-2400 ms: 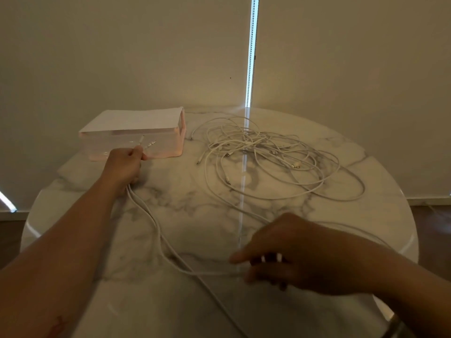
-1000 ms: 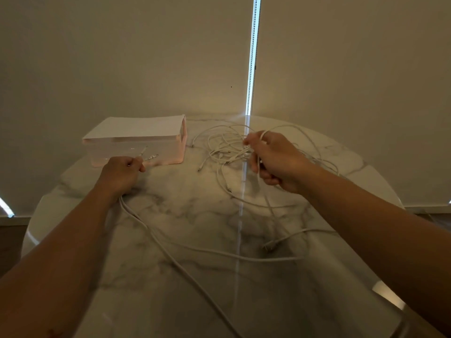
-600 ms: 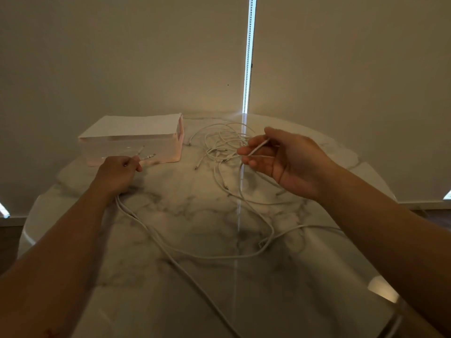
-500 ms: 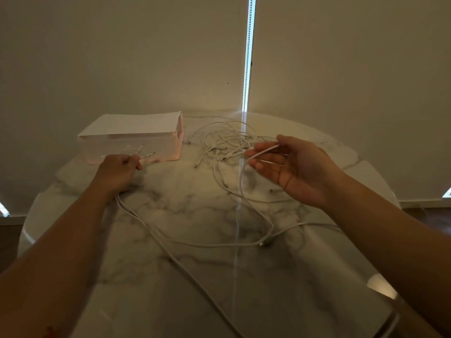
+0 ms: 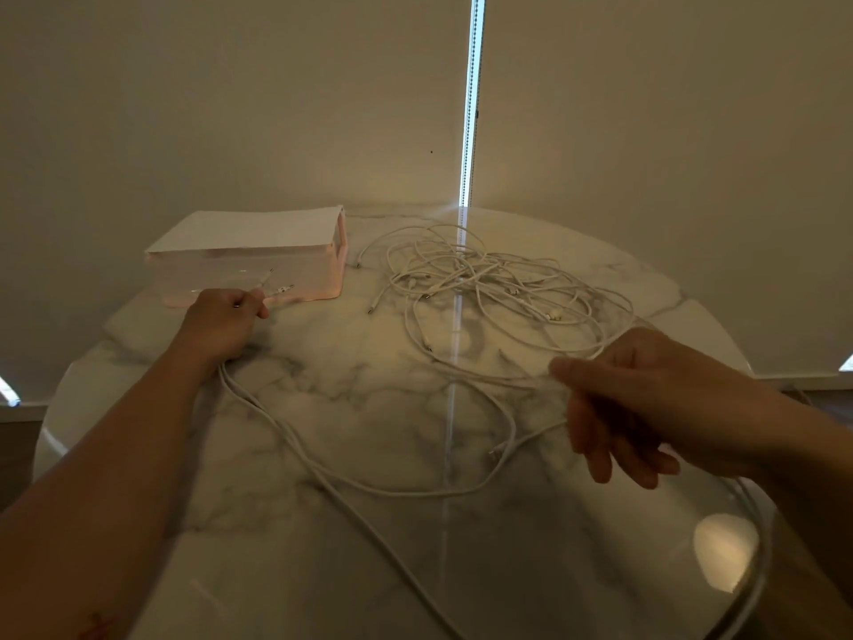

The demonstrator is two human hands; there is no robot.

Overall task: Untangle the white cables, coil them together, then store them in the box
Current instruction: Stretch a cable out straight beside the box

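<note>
While the left hand is gripping two cable ends just in front of the box, their plugs are poking out past the fingers toward its front wall; the right hand is hovering over the table's right side, motion-blurred, fingers loosely bent; a thin strand is passing by the fingertips, but I cannot tell whether it is pinching it. The white cables are lying mostly as a loose tangle at the far centre-right, just beside the box; two strands are trailing from the left hand across the near half, one looping toward the right hand, one running off the near edge. The round marble table, white with grey veining, is glossing over with reflections; pale blinds are filling the background; a strip of daylight is showing between them and mirroring down the tabletop.
</note>
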